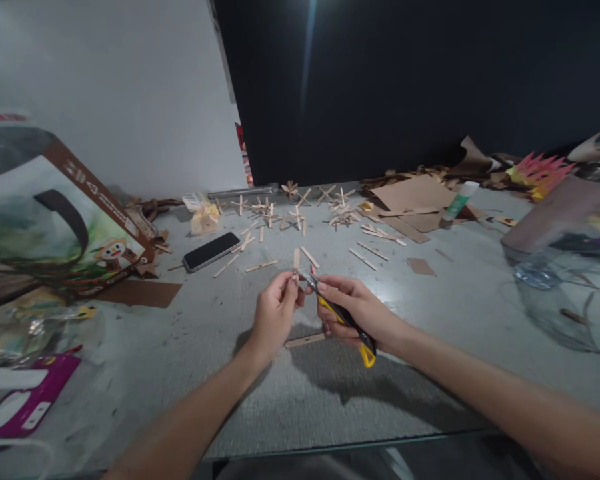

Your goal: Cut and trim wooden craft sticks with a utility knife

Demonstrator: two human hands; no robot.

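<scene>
My left hand point(276, 308) is closed, pinching a wooden craft stick point(297, 257) whose upper part stands up above the fingertips. In my right hand point(353, 308) is a yellow and black utility knife point(347, 319), its handle slanting down to the right. The knife's blade end reaches toward the fingertips of my left hand, close to the stick; whether it touches cannot be made out. A small red tip point(313, 270) shows by the right fingers, too small to name. On the table below the hands lies another craft stick point(306, 341).
Loose sticks point(261, 266) and crossed-stick pieces point(296, 219) spread behind the hands. A phone point(211, 251) lies left of them. Brown cardboard point(410, 195) and a glue stick point(461, 201) are back right. A printed box point(65, 213) stands left; a clear plastic container point(555, 293) is right.
</scene>
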